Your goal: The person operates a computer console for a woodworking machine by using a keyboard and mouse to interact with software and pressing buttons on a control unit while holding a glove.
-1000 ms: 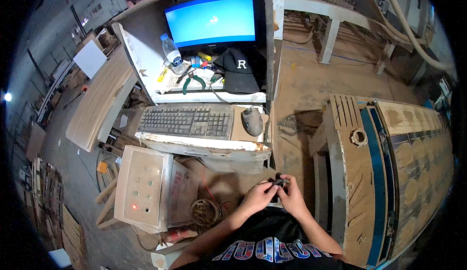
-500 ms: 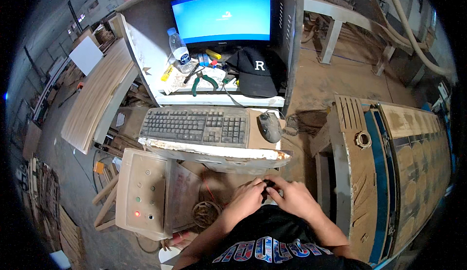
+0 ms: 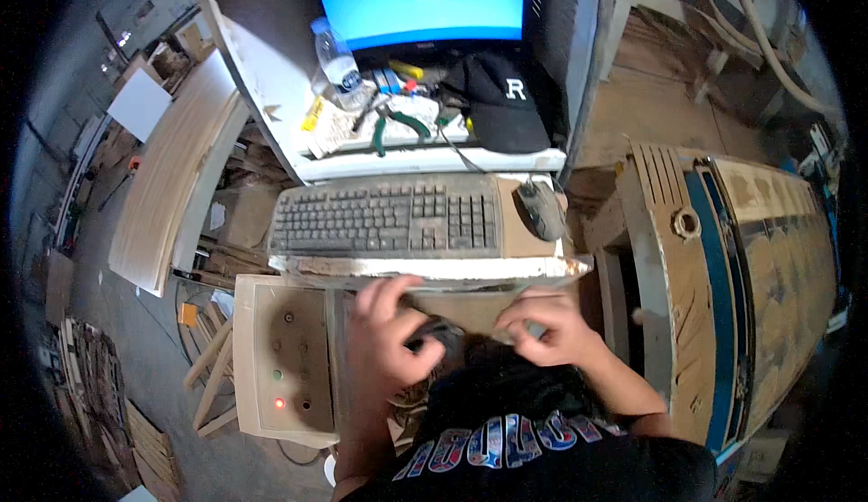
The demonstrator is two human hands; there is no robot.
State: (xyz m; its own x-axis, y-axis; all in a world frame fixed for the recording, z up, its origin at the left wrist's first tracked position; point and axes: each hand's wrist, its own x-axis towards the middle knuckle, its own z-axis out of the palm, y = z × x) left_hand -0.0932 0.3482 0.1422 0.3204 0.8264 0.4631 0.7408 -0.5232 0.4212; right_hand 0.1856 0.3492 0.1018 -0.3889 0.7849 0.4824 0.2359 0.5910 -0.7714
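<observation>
In front of my body, below the keyboard shelf, my left hand (image 3: 391, 335) is closed on a small black item (image 3: 440, 331) between thumb and fingers. Blur hides what kind of item it is. To its right, my right hand (image 3: 556, 328) pinches a small greyish piece (image 3: 535, 329), mostly covered by the fingers. The two hands are apart. Beyond them lie a dusty black keyboard (image 3: 384, 217) and, at its right end, a dark computer mouse (image 3: 540, 211).
A lit blue monitor (image 3: 425, 0) stands in a cabinet above a plastic bottle (image 3: 339, 63), green-handled pliers (image 3: 402, 123) and a black cap (image 3: 506, 104). A control box (image 3: 287, 348) with a red light is at left; a slotted machine bed (image 3: 665, 176) at right.
My hands were together around a small dark item and have now separated. The left moved left and up, keeping a black item; the right moved slightly up. The whole view has shifted a little.
</observation>
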